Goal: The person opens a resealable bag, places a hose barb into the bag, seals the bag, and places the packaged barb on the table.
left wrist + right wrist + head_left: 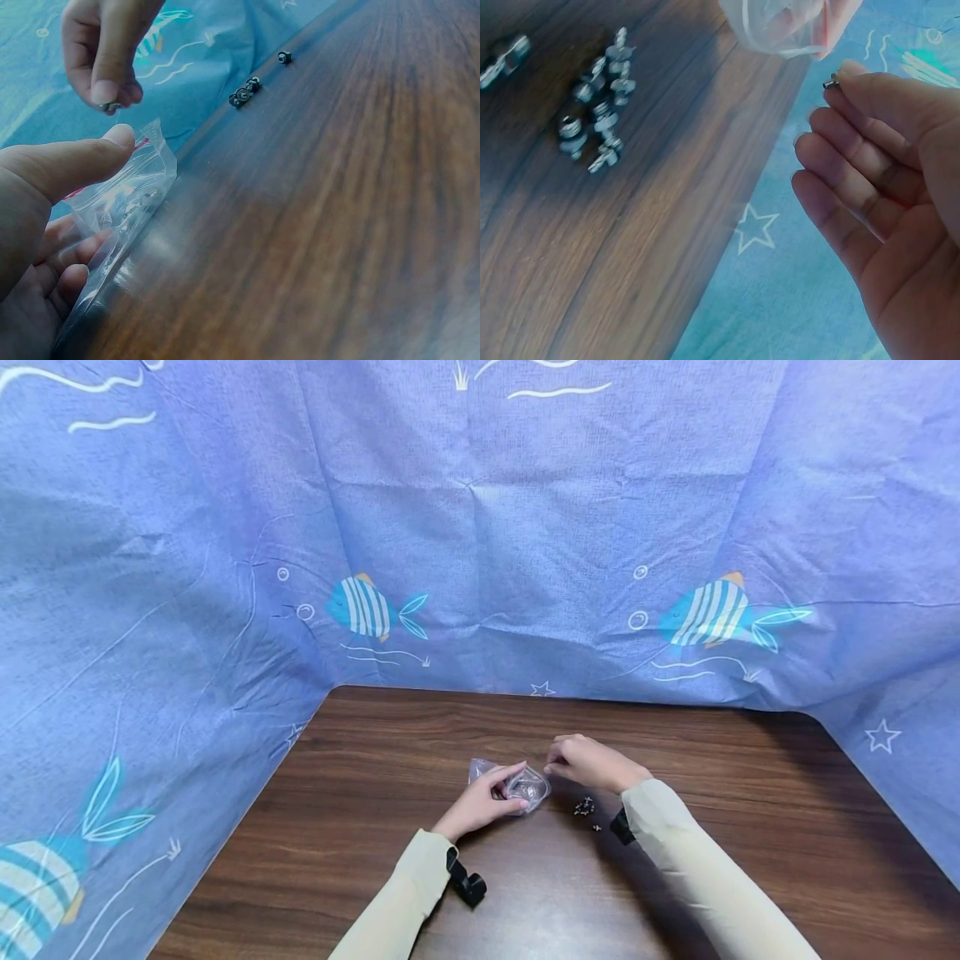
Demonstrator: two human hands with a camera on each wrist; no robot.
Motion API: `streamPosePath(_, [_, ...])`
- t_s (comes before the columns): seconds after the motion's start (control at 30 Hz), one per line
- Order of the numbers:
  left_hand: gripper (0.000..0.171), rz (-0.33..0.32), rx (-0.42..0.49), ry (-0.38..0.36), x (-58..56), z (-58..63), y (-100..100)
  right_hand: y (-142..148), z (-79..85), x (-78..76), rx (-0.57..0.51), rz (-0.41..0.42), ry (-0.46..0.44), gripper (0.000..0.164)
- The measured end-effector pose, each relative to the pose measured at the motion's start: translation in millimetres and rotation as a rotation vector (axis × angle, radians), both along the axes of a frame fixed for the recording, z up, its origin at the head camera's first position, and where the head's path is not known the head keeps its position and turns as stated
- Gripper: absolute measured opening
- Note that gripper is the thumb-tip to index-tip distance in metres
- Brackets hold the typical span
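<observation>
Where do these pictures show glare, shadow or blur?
Head view: a pale sheen on the table between the forearms, and a dark shadow alongside the right sleeve; left wrist view: a bright glare patch beside the plastic bag, and a bluish tint overall; right wrist view: the small metal parts on the table look soft-edged, with bright glints.

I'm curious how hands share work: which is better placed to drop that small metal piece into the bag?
Probably the right hand: it pinches the small metal piece near the plastic bag, while the left hand is busy holding that bag.
</observation>
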State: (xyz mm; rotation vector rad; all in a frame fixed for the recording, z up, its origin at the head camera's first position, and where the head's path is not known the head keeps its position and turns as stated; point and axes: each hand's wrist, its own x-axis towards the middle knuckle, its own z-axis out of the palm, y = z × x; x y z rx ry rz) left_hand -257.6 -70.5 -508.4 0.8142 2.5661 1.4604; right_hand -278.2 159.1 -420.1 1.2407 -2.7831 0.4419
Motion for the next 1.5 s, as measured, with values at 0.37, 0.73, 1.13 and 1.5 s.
streamPosePath(0.37, [0.063, 0.002, 0.003, -0.018, -0.8, -1.0, 0, -14, 4.5, 3.1, -0.012, 0.043, -0.076, 0.011])
streamPosePath(0.73, [0.063, -0.009, 0.006, -0.014, -0.6, -0.4, 0, -17, 4.5, 4.3, -0.017, 0.071, -0.1, 0.009])
streamPosePath(1.13, [0.064, -0.003, -0.005, -0.013, -0.6, -0.8, 0, -8, 3.6, 4.7, -0.008, 0.063, -0.108, 0.006])
streamPosePath(1.5, [0.065, 0.005, 0.005, -0.016, -0.2, -1.2, 1, 16, 0.3, 5.2, 0.015, 0.001, -0.194, 0.006])
